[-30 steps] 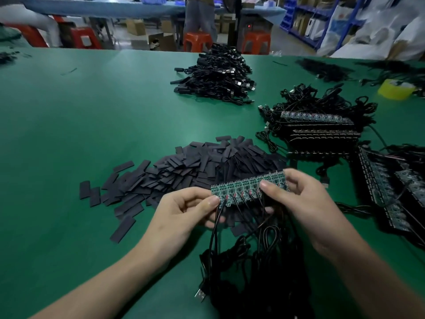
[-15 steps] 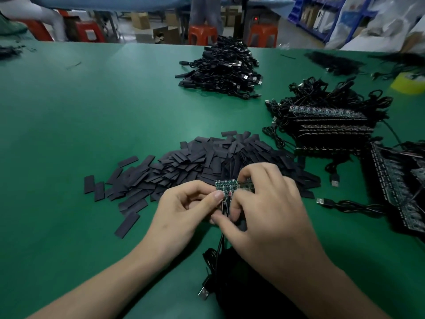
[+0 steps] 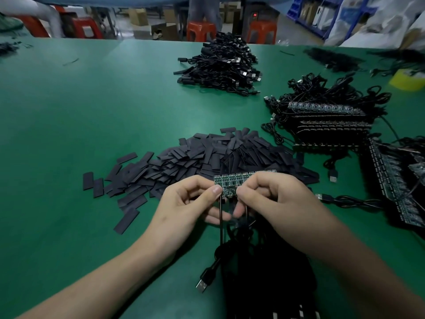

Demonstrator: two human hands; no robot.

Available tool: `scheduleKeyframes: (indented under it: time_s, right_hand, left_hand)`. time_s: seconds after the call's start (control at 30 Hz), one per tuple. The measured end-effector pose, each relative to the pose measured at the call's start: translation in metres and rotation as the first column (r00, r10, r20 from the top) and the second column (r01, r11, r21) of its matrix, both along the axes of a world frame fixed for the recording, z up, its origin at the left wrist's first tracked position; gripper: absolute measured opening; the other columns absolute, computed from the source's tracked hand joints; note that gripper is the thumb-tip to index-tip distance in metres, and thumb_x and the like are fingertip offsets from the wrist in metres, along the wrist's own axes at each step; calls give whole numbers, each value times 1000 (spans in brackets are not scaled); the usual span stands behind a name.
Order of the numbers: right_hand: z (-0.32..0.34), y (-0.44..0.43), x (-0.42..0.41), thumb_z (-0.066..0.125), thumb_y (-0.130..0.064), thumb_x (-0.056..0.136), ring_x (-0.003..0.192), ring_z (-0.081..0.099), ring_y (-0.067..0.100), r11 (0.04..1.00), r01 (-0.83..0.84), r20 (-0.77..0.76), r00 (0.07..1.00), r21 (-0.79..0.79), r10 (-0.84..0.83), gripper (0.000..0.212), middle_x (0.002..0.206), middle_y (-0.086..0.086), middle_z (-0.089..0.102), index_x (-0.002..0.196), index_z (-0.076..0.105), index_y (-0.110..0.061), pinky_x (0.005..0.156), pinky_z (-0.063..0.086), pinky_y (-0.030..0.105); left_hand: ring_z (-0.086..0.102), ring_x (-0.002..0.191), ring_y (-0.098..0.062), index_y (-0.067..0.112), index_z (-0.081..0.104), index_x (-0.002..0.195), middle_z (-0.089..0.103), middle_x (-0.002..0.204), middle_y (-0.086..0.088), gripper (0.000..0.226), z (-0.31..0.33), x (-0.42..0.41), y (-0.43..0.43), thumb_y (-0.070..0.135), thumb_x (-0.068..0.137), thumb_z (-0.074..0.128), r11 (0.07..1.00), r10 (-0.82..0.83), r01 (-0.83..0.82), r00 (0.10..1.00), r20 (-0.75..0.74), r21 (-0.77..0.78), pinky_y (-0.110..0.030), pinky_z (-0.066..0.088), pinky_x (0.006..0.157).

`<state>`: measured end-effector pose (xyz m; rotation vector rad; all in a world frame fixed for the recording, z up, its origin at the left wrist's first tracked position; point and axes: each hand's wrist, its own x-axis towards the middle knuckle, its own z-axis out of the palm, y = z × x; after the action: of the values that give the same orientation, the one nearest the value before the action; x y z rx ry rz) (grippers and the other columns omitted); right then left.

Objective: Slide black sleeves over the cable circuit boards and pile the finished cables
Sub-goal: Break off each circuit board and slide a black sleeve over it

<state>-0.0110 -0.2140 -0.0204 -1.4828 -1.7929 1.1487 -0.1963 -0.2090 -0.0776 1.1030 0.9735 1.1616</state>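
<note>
Strip of green circuit boards [image 3: 232, 180], long axis running left to right, is pinched at its left end by the left hand [image 3: 184, 203] and just beside by the right hand [image 3: 271, 199], cables [image 3: 221, 226] dangling down from it; black sleeve pile [image 3: 207, 157] lies just beyond, spreading nearer the left hand.

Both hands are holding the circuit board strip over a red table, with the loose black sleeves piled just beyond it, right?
Not quite. The head view shows the table is green, not red. Both the left hand and right hand do hold the circuit board strip, with the loose black sleeves piled just beyond it.
</note>
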Motion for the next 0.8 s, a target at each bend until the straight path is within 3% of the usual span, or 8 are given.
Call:
scheduleKeyframes:
  time_s: [0.13,0.23,0.3,0.43,0.57,0.63,0.7,0.8]
  right_hand:
    - [0,1,2,53,-33,104,52,61,11,984,-24,-134,991,-178,0,21,66,2,73,91,62,-20,51,45,18]
    - [4,2,7,54,-31,103,54,67,20,975,-26,-239,971,-222,-28,20,60,7,65,96,64,-16,49,48,21]
    - [10,1,12,57,-35,101,50,66,23,974,-50,-242,970,-221,-5,15,59,6,63,99,64,-23,46,48,24]
    - [21,0,24,58,-50,92,42,58,21,997,-36,-7,999,-75,35,13,54,-2,61,92,61,-37,44,53,38]
    - [22,-2,31,58,-56,87,52,64,6,989,-129,380,921,79,90,19,69,-9,69,86,58,-37,54,52,29]
    - [21,0,31,52,-60,87,65,63,1,950,-144,481,877,277,-7,23,72,-13,66,89,57,-38,62,50,28]
    - [21,8,24,45,-61,90,90,56,-1,867,-203,531,844,455,-81,30,91,-20,61,104,59,-39,76,46,26]
    - [11,25,10,38,-60,93,118,45,0,871,-324,574,817,370,60,48,122,-20,54,128,58,-35,101,41,31]
  left_hand:
    - [70,58,-22,-1,64,93,69,82,-9,17,-1,0,0,16,89,65,999,13,-13,1000,25,-32,-27,59,58]
    - [68,57,-22,2,64,90,66,85,-12,16,0,0,-1,17,88,66,999,17,-16,999,30,-43,-25,56,56]
    - [68,57,-22,2,64,90,65,86,-14,15,0,0,-1,17,88,66,999,16,-14,999,33,-49,-25,55,56]
    - [68,57,-20,1,66,91,67,81,-6,14,-1,0,-2,15,91,65,999,-18,19,1000,20,-40,-22,54,56]
    - [68,58,-20,0,66,92,67,83,-10,16,-1,0,-2,15,90,66,998,0,2,1000,29,-61,-21,54,56]
    - [69,59,-20,0,68,92,68,83,-10,16,0,-1,-1,16,89,66,998,1,0,1000,13,-56,-21,54,57]
    - [69,59,-19,3,68,91,69,80,-5,15,0,-1,-1,17,88,67,999,-3,3,1000,0,-45,-21,54,57]
    - [70,62,-19,3,68,90,68,74,-4,17,2,0,-2,19,84,68,1000,4,-4,1000,-12,-27,-22,56,59]
